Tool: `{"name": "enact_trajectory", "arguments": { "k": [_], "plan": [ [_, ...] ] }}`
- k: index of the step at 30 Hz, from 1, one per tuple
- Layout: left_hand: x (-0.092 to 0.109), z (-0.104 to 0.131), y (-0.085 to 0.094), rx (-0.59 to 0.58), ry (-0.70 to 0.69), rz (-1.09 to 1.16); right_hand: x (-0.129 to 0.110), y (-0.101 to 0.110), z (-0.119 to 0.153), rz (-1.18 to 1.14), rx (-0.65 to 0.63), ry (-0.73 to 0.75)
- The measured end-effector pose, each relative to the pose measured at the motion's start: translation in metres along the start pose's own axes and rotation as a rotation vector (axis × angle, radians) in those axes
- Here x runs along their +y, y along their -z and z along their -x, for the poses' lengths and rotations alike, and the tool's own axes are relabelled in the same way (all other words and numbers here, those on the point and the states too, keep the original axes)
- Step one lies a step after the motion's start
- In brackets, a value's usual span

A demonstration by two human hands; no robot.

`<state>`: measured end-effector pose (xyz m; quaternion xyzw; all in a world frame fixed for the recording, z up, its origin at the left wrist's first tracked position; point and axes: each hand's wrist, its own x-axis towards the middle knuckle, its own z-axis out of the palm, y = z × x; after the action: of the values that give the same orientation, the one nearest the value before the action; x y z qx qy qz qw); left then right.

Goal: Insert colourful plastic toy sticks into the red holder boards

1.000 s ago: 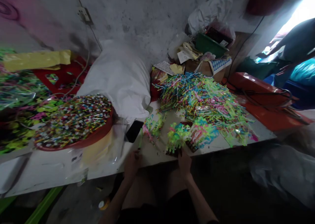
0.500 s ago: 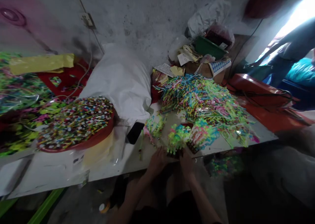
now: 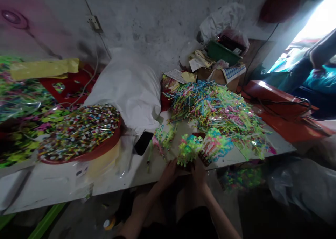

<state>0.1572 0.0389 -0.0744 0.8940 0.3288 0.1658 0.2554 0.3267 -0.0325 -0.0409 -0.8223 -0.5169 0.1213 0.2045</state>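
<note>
My left hand [image 3: 170, 170] and my right hand [image 3: 198, 170] are at the table's front edge, on either side of a bunch of green and yellow plastic pieces [image 3: 189, 147]. Fingers of both hands are dark and partly hidden, so their grip cannot be made out. Just right of that bunch lies another bunch in pink, green and blue [image 3: 216, 143]. A few loose strips [image 3: 162, 137] lie to the left. Behind is a large heap of thin colourful strips [image 3: 217, 107].
A red basin of small coloured pieces [image 3: 107, 146] stands left, with a black phone [image 3: 144, 143] beside it. A white sack [image 3: 131, 88] leans on the wall. A green bin [image 3: 223, 52] sits behind. Another person's arm [image 3: 321, 51] shows far right.
My hands stay near the same bunch, with only slight shifts. At the far right, the other person has moved, and a hand now shows over the blue-green bag.
</note>
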Motion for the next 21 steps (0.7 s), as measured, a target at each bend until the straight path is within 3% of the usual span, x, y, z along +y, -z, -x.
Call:
{"name": "enact_trajectory", "arguments": {
  "k": [2, 4, 8, 11, 17, 19, 21],
  "plan": [
    [0.0, 0.004, 0.007, 0.045, 0.008, -0.033, 0.003, 0.002, 0.0, -0.029, 0.022, 0.032],
    [-0.004, 0.012, 0.022, 0.161, 0.11, -0.084, 0.007, 0.004, 0.004, -0.046, 0.042, 0.027],
    [-0.024, 0.037, 0.064, 0.41, 0.515, -0.101, 0.011, 0.002, 0.021, -0.054, 0.068, -0.02],
    [-0.04, 0.05, 0.086, 0.413, 0.724, 0.028, 0.006, -0.002, 0.035, -0.103, 0.039, -0.05],
    [-0.057, 0.051, 0.094, 0.363, 0.838, 0.276, -0.022, -0.003, 0.045, -0.397, -0.093, -0.018],
    [-0.053, 0.051, 0.096, 0.353, 0.842, 0.374, -0.035, -0.001, 0.048, -0.496, -0.178, -0.015],
    [-0.039, 0.052, 0.098, 0.425, 0.813, 0.463, -0.05, 0.003, 0.051, -0.619, -0.304, -0.015]
  ]
}}
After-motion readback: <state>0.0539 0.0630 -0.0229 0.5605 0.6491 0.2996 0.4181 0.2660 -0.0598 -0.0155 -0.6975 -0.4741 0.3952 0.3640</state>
